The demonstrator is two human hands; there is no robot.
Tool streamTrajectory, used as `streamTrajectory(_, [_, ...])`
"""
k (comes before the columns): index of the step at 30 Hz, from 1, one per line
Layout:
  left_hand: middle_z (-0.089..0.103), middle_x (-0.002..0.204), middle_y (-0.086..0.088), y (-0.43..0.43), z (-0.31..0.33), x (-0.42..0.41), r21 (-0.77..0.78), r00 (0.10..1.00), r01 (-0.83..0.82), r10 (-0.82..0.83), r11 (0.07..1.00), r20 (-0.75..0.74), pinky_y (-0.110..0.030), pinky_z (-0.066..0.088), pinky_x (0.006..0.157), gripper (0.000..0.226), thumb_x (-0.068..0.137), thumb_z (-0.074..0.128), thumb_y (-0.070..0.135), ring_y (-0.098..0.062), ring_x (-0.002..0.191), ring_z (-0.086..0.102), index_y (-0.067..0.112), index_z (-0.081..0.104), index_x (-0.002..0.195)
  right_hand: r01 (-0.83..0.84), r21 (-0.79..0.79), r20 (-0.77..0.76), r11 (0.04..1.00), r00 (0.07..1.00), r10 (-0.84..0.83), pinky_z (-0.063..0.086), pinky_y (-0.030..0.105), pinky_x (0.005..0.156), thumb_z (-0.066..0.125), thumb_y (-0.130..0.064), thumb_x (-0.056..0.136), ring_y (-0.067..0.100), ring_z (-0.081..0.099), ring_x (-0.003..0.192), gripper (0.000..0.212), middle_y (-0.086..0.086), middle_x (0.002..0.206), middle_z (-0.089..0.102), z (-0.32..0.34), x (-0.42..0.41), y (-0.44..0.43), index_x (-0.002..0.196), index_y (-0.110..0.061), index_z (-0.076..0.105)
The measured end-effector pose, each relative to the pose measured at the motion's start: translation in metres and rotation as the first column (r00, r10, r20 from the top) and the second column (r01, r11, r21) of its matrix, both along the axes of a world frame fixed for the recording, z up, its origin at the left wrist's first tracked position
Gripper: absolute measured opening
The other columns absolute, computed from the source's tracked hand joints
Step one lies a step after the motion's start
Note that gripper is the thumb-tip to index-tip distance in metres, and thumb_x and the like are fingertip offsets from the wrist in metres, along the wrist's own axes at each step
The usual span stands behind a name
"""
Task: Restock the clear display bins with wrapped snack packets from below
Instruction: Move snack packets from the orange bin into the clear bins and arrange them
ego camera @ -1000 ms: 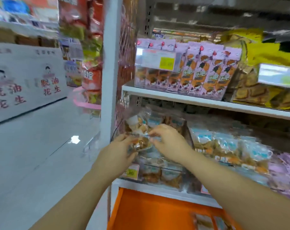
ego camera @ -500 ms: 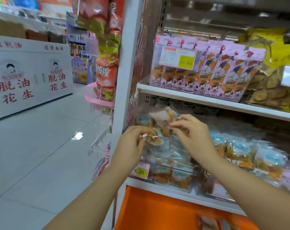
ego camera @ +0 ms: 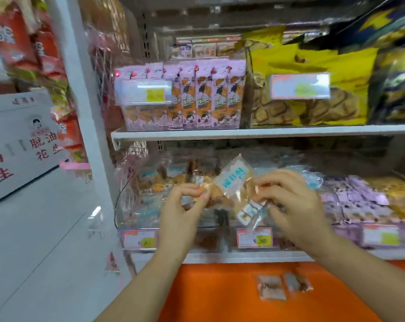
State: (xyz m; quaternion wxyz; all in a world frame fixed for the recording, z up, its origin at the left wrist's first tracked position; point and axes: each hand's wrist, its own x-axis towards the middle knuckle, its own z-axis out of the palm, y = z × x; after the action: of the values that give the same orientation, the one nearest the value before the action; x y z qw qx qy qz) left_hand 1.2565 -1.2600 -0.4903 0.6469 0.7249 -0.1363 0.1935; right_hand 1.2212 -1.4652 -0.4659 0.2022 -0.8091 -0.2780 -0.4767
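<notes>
Two packets (ego camera: 234,180) in right hand (ego camera: 296,205)

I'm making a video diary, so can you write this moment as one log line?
left hand: pinches snack packets | right hand: grips them too | where: before clear bins | below: two loose packets on orange surface

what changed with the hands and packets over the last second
The left hand and right hand carried the snack packets rightward along the shelf, from over the leftmost bin toward the next. Both still pinch them; nothing was let go.
</notes>
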Motion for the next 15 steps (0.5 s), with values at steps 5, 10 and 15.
streamTrajectory(5, [0.054, 0.122, 0.008, -0.033, -0.001, 0.004, 0.142, 0.998, 0.039, -0.032, 0.989, -0.047, -0.036, 0.051, 0.092, 0.029, 0.085, 0.069, 0.024, -0.015, 0.110, 0.059, 0.047, 0.054, 0.095, 0.146, 0.300, -0.093, 0.943, 0.988, -0.123, 0.040, 0.010, 0.077, 0.047, -0.005, 0.077, 0.008, 0.052, 0.094, 0.021, 0.001, 0.103, 0.058, -0.016, -0.013, -0.066, 0.073, -0.009, 0.068])
streamTrajectory(10, [0.050, 0.128, 0.014, -0.062, 0.003, 0.005, 0.248, 0.998, 0.066, -0.060, 0.967, -0.031, -0.027, 0.051, 0.089, 0.041, 0.087, 0.067, 0.019, -0.009, 0.108, 0.057, 0.052, 0.050, 0.105, 0.327, 0.450, -0.206, 0.831, 0.943, -0.260, 0.040, 0.002, 0.082, 0.060, 0.015, 0.080, 0.000, 0.051, 0.093, 0.035, 0.000, 0.099, 0.057, -0.037, -0.022, -0.117, 0.087, -0.019, 0.066])
streamTrajectory(15, [0.055, 0.106, 0.029, -0.098, 0.005, 0.011, 0.230, 0.990, 0.138, -0.131, 0.963, -0.045, -0.024, 0.051, 0.083, 0.037, 0.088, 0.064, 0.009, 0.000, 0.102, 0.059, 0.041, 0.055, 0.102, 0.342, 0.622, -0.320, 0.704, 0.932, -0.170, 0.042, 0.003, 0.070, 0.053, 0.007, 0.089, -0.011, 0.054, 0.081, 0.032, -0.004, 0.109, 0.054, -0.028, -0.023, -0.145, 0.097, -0.020, 0.068])
